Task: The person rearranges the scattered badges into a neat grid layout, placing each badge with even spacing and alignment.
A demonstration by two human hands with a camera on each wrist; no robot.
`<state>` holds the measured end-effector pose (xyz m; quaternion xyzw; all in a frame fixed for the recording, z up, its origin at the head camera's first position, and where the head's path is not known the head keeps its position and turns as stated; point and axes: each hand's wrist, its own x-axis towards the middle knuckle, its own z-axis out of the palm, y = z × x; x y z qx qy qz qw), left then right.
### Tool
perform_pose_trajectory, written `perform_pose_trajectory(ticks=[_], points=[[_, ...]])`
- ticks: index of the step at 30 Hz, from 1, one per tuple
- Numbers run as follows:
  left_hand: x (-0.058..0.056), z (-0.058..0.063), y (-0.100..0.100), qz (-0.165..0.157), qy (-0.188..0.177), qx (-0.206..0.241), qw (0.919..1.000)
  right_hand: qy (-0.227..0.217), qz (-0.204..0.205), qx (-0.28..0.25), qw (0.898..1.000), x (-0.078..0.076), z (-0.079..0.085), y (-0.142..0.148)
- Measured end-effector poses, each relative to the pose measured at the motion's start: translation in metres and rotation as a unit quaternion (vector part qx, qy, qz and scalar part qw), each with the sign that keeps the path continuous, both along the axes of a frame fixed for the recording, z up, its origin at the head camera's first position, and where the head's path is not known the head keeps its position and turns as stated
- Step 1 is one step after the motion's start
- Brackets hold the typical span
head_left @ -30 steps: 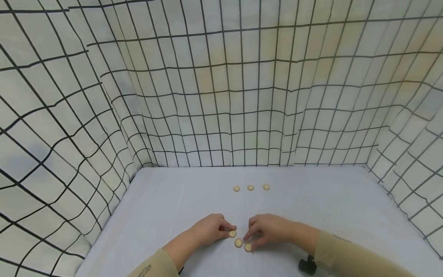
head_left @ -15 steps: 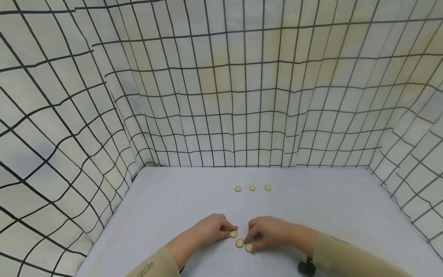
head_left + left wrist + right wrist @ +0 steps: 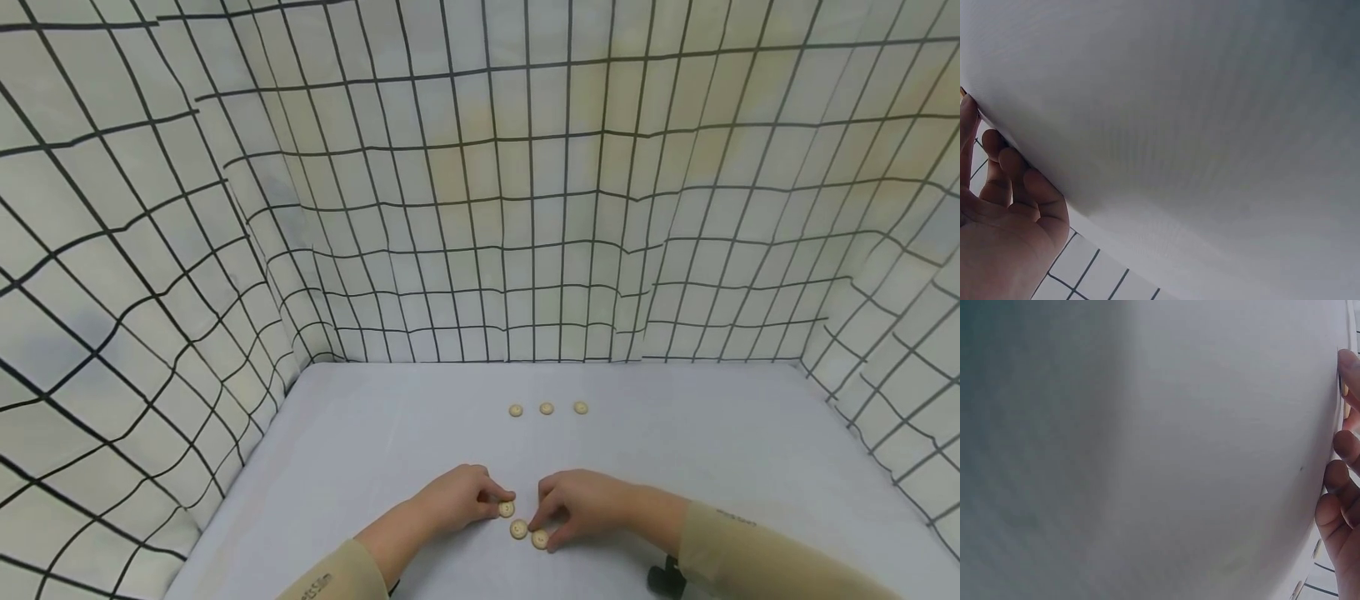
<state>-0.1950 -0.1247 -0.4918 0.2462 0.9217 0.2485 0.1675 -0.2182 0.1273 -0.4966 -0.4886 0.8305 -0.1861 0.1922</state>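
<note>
In the head view, three round beige buttons lie close together on the white table near the person. My left hand (image 3: pixel 465 498) pinches the upper-left button (image 3: pixel 506 508) between thumb and index finger. The lower-right button (image 3: pixel 540 539) is between the thumb and index finger of my right hand (image 3: pixel 581 504), flat on the cloth. Between these two lies the middle button (image 3: pixel 518 528), with the right index fingertip right at its edge. In the left wrist view the other fingers (image 3: pixel 1041 194) are curled against the table. The right wrist view shows fingertips (image 3: pixel 1336 475) resting on it.
Farther back on the white cloth (image 3: pixel 390 433), three more beige buttons stand in a row: a left one (image 3: pixel 515 410), a centre one (image 3: pixel 547 408) and a right one (image 3: pixel 581 407). White walls with a black grid (image 3: pixel 450 250) enclose the table's back and sides.
My right index fingertip has come down slightly, to the edge of the middle button. My left hand keeps its pinch on the upper-left button. The back row has not moved.
</note>
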Motion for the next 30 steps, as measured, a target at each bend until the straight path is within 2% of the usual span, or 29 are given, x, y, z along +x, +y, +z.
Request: perform_pose_trajectory(ticks=[7, 17, 30], points=[[0.0, -0.001, 0.0, -0.003, 0.002, 0.001, 1.0, 0.005, 0.006, -0.004, 1.0, 0.0, -0.001, 0.001], [0.0, 0.0, 0.0, -0.007, 0.009, -0.001, 0.9999, 0.003, 0.009, -0.013, 1.0, -0.004, -0.011, 0.004], [0.0, 0.0, 0.0, -0.002, 0.001, -0.001, 1.0, -0.008, -0.006, -0.018, 1.0, -0.003, -0.008, 0.005]])
